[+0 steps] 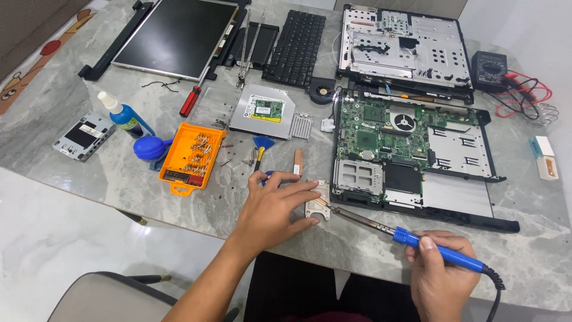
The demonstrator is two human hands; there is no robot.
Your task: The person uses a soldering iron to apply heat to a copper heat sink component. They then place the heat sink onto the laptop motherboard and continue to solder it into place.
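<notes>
The left hand (271, 209) lies flat, fingers spread, pinning a small metal plate (316, 201) on the marble counter (77, 107). The right hand (441, 274) grips a blue-handled soldering iron (411, 238), tip touching the plate. A bare green circuit board (381, 128) sits just beyond.

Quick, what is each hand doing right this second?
Left hand: open, fingers spread, pressing flat on a small metal plate on the table.
Right hand: closed around the blue handle of a soldering iron, tip at the plate.

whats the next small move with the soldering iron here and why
Probably keep the left hand pressing the small metal plate flat and ease the soldering iron tip a touch further onto its edge. The tip already seems to meet the plate's right side, the right hand grips the blue handle well back, and the plate lies loose on the table, so it could slide.
</notes>
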